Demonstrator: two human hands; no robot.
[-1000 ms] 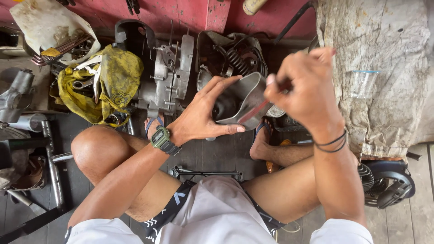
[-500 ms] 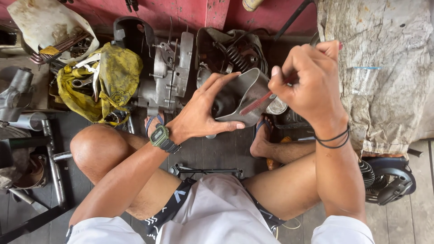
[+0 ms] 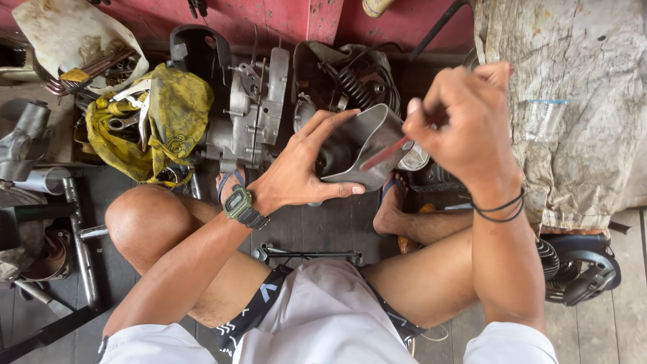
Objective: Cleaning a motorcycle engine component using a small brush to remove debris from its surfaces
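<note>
Two hands engaged: left hand [image 3: 293, 176] clamps grey metal housing [image 3: 360, 152], right hand [image 3: 465, 131] pinches red-handled tool [image 3: 384, 154] into it; tool may slip toward left fingers.

Engine case [image 3: 253, 111] and yellow rag [image 3: 162, 118] crowd the floor ahead.

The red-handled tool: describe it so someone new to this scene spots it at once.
Start at the grey metal engine cover that the left hand holds in front of the knees. The right hand pinches a thin red-handled tool whose tip reaches into that cover. It is the only slim red thing among grey, greasy parts.
</note>
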